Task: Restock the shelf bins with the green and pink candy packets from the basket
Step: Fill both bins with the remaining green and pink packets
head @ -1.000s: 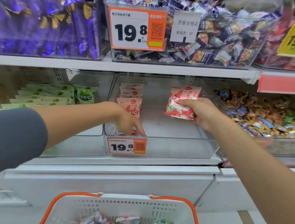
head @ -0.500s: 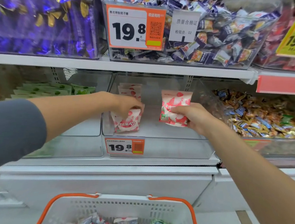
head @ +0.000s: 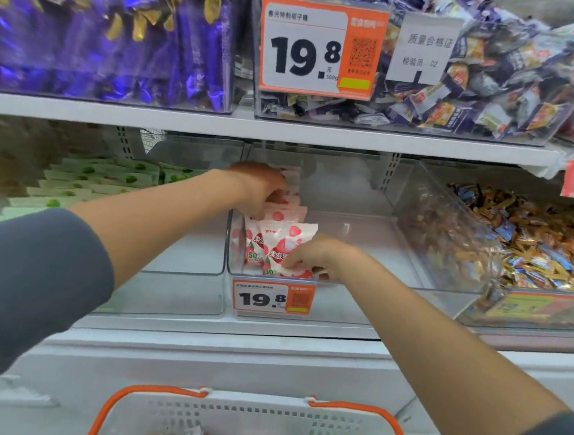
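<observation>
Store shelving fills the frame, with clear bins on 2 levels. At the centre, the middle bin [head: 362,247] holds a row of pink packets [head: 294,211] along its left wall. The left hand [head: 260,189] curls its fingers over the tops of that row, toward the back. The right hand [head: 315,255] pinches 1 pink packet [head: 285,243] by its lower edge, upright, at the row's front. This packet lies left of the right hand, so letting go there looks next. Green packets [head: 86,181] sit at left. The basket [head: 228,415], bottom centre, probably suits the right hand, which is lower.
</observation>
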### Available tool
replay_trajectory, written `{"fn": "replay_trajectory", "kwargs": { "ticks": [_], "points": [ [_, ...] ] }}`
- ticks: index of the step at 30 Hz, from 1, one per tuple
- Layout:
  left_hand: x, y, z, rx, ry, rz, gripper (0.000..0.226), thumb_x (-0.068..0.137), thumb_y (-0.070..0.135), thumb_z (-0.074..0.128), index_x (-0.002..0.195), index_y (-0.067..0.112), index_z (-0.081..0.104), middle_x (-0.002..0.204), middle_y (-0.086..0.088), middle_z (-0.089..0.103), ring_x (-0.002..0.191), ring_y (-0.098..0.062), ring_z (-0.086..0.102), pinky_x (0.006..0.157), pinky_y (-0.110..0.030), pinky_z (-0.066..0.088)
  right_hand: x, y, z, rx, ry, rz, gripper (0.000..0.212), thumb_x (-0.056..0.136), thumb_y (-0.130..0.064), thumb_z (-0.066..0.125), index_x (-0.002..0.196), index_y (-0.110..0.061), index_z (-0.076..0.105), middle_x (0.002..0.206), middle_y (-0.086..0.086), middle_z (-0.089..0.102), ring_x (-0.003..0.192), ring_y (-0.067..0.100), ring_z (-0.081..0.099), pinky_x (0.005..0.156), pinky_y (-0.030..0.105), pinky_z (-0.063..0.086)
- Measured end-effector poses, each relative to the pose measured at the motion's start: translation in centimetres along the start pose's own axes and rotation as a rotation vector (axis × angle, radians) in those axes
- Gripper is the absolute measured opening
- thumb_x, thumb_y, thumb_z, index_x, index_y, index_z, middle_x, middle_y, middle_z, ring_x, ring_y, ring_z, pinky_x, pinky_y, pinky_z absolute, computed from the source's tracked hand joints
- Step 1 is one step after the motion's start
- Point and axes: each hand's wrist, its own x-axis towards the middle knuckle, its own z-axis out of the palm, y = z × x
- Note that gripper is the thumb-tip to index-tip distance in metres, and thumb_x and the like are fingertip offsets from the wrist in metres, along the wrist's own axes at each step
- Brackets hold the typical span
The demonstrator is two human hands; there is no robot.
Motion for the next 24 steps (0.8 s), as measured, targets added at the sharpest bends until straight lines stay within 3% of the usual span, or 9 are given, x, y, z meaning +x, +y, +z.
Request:
{"fn": "replay_trajectory", "kwargs": {
  "ticks": [2, 5, 8, 9, 11, 14, 16, 19, 24],
  "points": [
    [0.0, -0.2, -0.1, -0.054, -0.012, 0.013, 0.031, 0.082, 0.014, 0.066, 0.109, 0.028, 0.061, 0.107, 0.003, 0.063, 0.088, -0.02, 0.059, 0.071, -0.029, 0.053, 0.3, 0.1, 0.1, -0.048, 0.021, -0.017, 0.033, 0.081, -0.011, 0.076, 0.111, -0.003, 0.065, 0.118, 0.014, 0.067, 0.098, 0.021, 0.064, 0.08, 0.028, 0.052],
    [-0.2, -0.5, -0.6, -0.14, -0.075, 0.009, 0.036, 0.087, 0.013, 0.06, 0.118, 0.031, 0.064, 0.118, 0.007, 0.061, 0.094, -0.016, 0.057, 0.078, -0.025, 0.049, 0.1, -0.4, 0.5, 0.093, -0.016, -0.037, 0.021, 0.08, 0.001, 0.075, 0.096, -0.003, 0.062, 0.111, 0.017, 0.068, 0.099, 0.027, 0.067, 0.089, 0.038, 0.055],
    [-0.8, -0.7, -0.9, -0.201, -0.104, 0.02, 0.046, 0.081, 0.02, 0.07, 0.125, 0.033, 0.061, 0.12, 0.009, 0.056, 0.1, -0.015, 0.056, 0.085, -0.026, 0.049, -0.1, -0.9, 0.9, 0.032, 0.022, -0.084, 0.03, 0.081, 0.001, 0.073, 0.108, 0.0, 0.059, 0.113, 0.017, 0.067, 0.103, 0.03, 0.066, 0.086, 0.037, 0.055],
    [-1.1, -0.7, -0.8, -0.202, -0.098, 0.025, 0.049, 0.079, 0.024, 0.075, 0.125, 0.033, 0.06, 0.119, 0.009, 0.055, 0.102, -0.016, 0.055, 0.085, -0.027, 0.049, -0.2, -0.9, 0.9, -0.039, 0.048, -0.103, 0.027, 0.081, -0.002, 0.075, 0.102, -0.004, 0.059, 0.107, 0.012, 0.067, 0.099, 0.027, 0.065, 0.085, 0.035, 0.055],
    [-1.3, -0.6, -0.6, -0.185, -0.075, 0.034, 0.051, 0.076, 0.026, 0.08, 0.123, 0.032, 0.06, 0.116, 0.009, 0.053, 0.1, -0.016, 0.054, 0.079, -0.024, 0.047, -0.4, -0.9, 0.6, -0.239, 0.062, -0.133, 0.025, 0.08, -0.01, 0.077, 0.087, -0.013, 0.053, 0.096, 0.004, 0.064, 0.091, 0.021, 0.06, 0.081, 0.031, 0.054],
    [-1.2, -0.1, -0.3, -0.154, -0.054, 0.032, 0.049, 0.076, 0.024, 0.082, 0.118, 0.03, 0.058, 0.11, 0.008, 0.052, 0.094, -0.016, 0.052, 0.063, -0.019, 0.037, -0.8, -1.1, 1.2, -0.366, -0.066, -0.138, 0.036, 0.079, -0.012, 0.078, 0.11, -0.012, 0.061, 0.113, 0.006, 0.066, 0.097, 0.022, 0.063, 0.086, 0.034, 0.054],
    [-1.3, 0.1, -0.4, -0.139, -0.053, 0.014, 0.049, 0.077, 0.021, 0.08, 0.119, 0.028, 0.057, 0.107, 0.007, 0.051, 0.092, -0.017, 0.051, 0.062, -0.02, 0.036, -0.4, -1.1, 1.8, -0.318, -0.018, -0.164, 0.045, 0.076, -0.009, 0.079, 0.116, -0.01, 0.061, 0.113, 0.008, 0.068, 0.099, 0.024, 0.066, 0.089, 0.037, 0.056],
    [-1.3, 0.2, -0.4, -0.112, -0.062, 0.014, 0.051, 0.079, 0.019, 0.078, 0.124, 0.026, 0.056, 0.104, 0.006, 0.051, 0.091, -0.018, 0.052, 0.067, -0.023, 0.04, 0.0, -1.2, 1.9, -0.264, -0.024, -0.206, 0.042, 0.075, -0.005, 0.078, 0.113, -0.01, 0.063, 0.107, 0.012, 0.071, 0.091, 0.023, 0.069, 0.083, 0.039, 0.059],
    [-1.5, 0.3, -0.3, -0.095, -0.048, 0.016, 0.053, 0.08, 0.02, 0.078, 0.128, 0.025, 0.055, 0.105, 0.007, 0.049, 0.091, -0.016, 0.051, 0.068, -0.021, 0.039, -0.4, -1.0, 0.7, -0.083, -0.122, -0.148, 0.031, 0.077, 0.001, 0.076, 0.092, -0.019, 0.057, 0.107, 0.011, 0.07, 0.096, 0.024, 0.068, 0.088, 0.037, 0.056]
  ]
}}
